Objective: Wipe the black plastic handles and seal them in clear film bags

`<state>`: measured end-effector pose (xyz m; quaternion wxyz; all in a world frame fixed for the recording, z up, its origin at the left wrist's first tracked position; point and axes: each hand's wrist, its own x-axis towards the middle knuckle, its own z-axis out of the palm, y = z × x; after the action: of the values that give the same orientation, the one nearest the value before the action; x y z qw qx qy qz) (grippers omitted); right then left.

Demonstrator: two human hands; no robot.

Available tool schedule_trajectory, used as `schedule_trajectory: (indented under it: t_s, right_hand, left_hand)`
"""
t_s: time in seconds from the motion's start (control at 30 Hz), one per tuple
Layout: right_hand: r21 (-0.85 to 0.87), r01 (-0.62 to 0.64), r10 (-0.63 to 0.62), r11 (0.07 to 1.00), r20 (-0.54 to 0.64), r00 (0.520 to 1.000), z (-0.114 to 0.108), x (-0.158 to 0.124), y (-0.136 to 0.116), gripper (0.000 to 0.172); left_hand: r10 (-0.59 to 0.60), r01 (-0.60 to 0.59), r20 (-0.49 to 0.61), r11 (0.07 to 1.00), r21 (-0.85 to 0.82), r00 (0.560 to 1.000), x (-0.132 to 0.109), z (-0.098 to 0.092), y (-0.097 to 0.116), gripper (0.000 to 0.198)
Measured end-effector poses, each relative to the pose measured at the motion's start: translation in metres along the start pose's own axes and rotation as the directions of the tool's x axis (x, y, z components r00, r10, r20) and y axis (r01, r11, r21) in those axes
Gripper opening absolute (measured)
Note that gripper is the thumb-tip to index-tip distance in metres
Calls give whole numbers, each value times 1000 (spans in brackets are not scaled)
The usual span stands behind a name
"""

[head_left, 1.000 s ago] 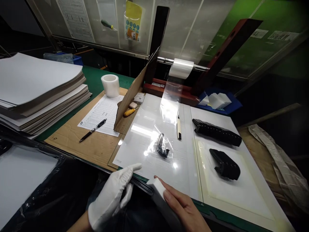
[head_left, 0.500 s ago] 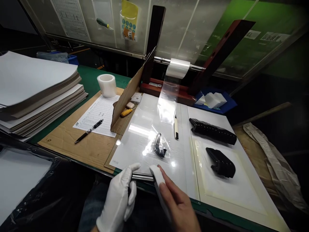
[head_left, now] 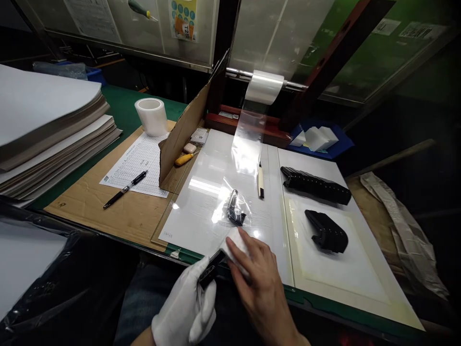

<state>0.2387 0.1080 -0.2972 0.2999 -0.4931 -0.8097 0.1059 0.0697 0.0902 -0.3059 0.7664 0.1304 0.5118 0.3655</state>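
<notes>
My left hand (head_left: 184, 303), in a white glove, is closed around a small black part (head_left: 211, 270) just off the table's front edge. My bare right hand (head_left: 260, 276) grips a soft white pad (head_left: 236, 244) and presses it against the far end of that part. Fingers hide some of both things. Just beyond the pad, a bent black piece (head_left: 235, 211) lies on clear film on the white work surface (head_left: 201, 211).
Rows of black parts (head_left: 317, 186) and a shorter black group (head_left: 326, 233) lie to the right. A film roll (head_left: 265, 87) hangs behind. A blue bin (head_left: 344, 145) holds white blocks. Cardboard (head_left: 187, 127) stands left of centre; a pen (head_left: 125, 189) and paper stacks (head_left: 54, 158) lie left.
My left hand has turned the black part, so its other side shows and it tilts upward. My right hand has rolled over the pad with fingers now on top. The view has tipped downward.
</notes>
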Motion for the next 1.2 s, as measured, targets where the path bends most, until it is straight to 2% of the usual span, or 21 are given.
schedule_trajectory:
  t_s: [0.1, 0.23, 0.33, 0.43, 0.57, 0.67, 0.77, 0.83, 0.87, 0.9, 0.93, 1.0, 1.03, 1.07, 1.1, 1.13, 1.17, 1.2]
  right_hand:
    - [26, 34, -35, 999, 48, 998, 2, -1, 0, 55]
    - [51, -54, 52, 997, 37, 998, -1, 0, 0, 53]
    - [56, -2, -1, 998, 57, 998, -3, 0, -1, 52]
    - [15, -92, 92, 996, 20, 996, -3, 0, -3, 50]
    - [59, -48, 45, 997, 51, 998, -4, -1, -3, 52]
    - [83, -158, 154, 984, 53, 987, -7, -2, -2, 51]
    - [128, -102, 89, 986, 104, 991, -13, -2, 0, 49]
    - [239, -178, 140, 955, 167, 976, -21, 0, 4, 44]
    - [329, -285, 224, 900, 211, 952, -27, 2, 6, 40]
    - [430, -410, 316, 805, 275, 908, -34, 5, 9, 37]
    - [526, -523, 380, 671, 362, 851, -41, 7, 12, 37]
    - [652, -671, 373, 354, 559, 740, -53, 11, 14, 46]
    - [674, -707, 336, 217, 628, 702, -57, 12, 12, 51]
    - [689, -714, 318, 124, 654, 686, -58, 11, 9, 54]
    - [718, -690, 334, 90, 631, 701, -57, 10, 6, 53]
    - [763, -635, 374, 124, 557, 742, -54, 9, 1, 49]
    - [805, -545, 390, 234, 436, 811, -49, 7, -3, 45]
    - [820, -410, 338, 400, 284, 897, -43, 6, -7, 42]
  left_hand:
    - [-15, 14, 19, 999, 41, 1000, 3, -7, -4, 27]
    - [-48, 48, -8, 998, 37, 999, 3, -9, -2, 29]
    - [-61, 61, -8, 997, 36, 998, 0, -3, 2, 33]
    - [-87, 87, 23, 996, -9, 996, -3, 5, 5, 39]
    - [-127, 128, 67, 992, -21, 990, -5, 14, 13, 50]
    - [-156, 157, 75, 988, -12, 985, -7, 20, 22, 49]
    - [-170, 171, 75, 985, 1, 983, -7, 14, 21, 43]
    - [-132, 129, 53, 990, 57, 990, -5, 3, 12, 40]
    - [-94, 90, 32, 991, 95, 995, -4, -4, 7, 41]
    - [-45, 43, 10, 990, 134, 999, -4, -11, 3, 45]
    - [7, -6, -1, 985, 174, 1000, -4, -17, 0, 50]
    - [102, -105, 24, 962, 252, 995, -7, -21, 2, 57]
    - [127, -141, 65, 947, 288, 990, -10, -19, 6, 58]
    - [142, -172, 118, 932, 318, 983, -12, -15, 13, 57]
    - [147, -200, 173, 916, 348, 974, -15, -10, 21, 55]
    - [155, -234, 221, 891, 390, 963, -17, -4, 29, 52]
    - [172, -272, 254, 856, 439, 952, -19, 2, 36, 47]
    - [199, -312, 270, 817, 486, 942, -20, 6, 41, 42]
